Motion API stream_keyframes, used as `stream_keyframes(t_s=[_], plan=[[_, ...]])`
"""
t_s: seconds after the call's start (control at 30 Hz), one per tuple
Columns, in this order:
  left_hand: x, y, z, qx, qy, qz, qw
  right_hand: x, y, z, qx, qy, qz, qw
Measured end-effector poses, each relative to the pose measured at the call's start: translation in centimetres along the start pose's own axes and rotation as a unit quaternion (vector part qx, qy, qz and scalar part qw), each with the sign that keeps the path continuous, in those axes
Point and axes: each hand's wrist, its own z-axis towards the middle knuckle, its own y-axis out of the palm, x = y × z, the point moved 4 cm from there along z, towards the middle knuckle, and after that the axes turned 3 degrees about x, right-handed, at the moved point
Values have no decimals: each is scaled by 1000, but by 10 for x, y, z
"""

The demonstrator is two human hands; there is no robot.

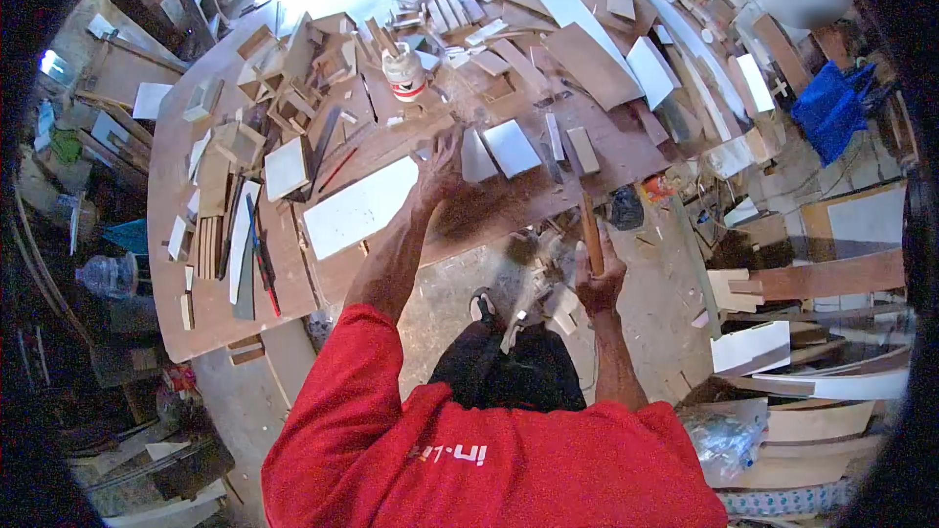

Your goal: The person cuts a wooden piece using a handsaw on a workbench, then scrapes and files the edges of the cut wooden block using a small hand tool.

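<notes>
My left hand (442,164) rests on the workbench at the right end of a long white board (362,207). Its fingers look stretched out and apart, though their tips are hard to make out. Just right of it lie a greyish flat piece (476,156) and a white rectangular panel (512,148). My right hand (600,281) is closed around the lower end of a brown wooden stick (591,233), held upright in front of the bench edge. Whether the stick is a tool's handle I cannot tell. A small wooden block (583,151) lies on the bench beyond its top.
The brown workbench (391,274) carries many wood offcuts. A white tub (403,73) with sticks in it stands at the back, near stacked wooden frames (293,68). A red-and-blue pencil-like tool (264,274) lies at left. Boards (831,274) and a blue bag (831,112) are at right.
</notes>
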Motion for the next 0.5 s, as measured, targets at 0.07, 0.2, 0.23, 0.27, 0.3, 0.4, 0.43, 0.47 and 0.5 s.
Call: stream_keyframes(t_s=[0.07,0.2,0.23,0.27,0.3,0.4,0.43,0.47,0.5], plan=[[2,-9,4,25,8,9,1000,-5,3,14,28,-22,-23,999],[14,-57,-14,44,11,-71,996,-13,9,41,71,-57,-37,995],[13,-67,-19,44,10,-66,997,-12,11,48,72,-63,-54,994],[12,-76,-22,51,24,-89,994,-9,13,56,84,-80,-69,991],[18,-93,-27,58,37,-113,991,-3,17,65,84,-79,-63,991],[5,-115,-28,30,86,-164,982,22,32,94,86,-165,-146,972],[-4,-117,-25,1,107,-194,975,32,36,102,85,-166,-140,972],[-8,-124,-26,-26,98,-195,975,30,37,111,66,-148,-144,976],[-10,-137,-25,-24,95,-190,977,29,40,120,48,-130,-148,979]])
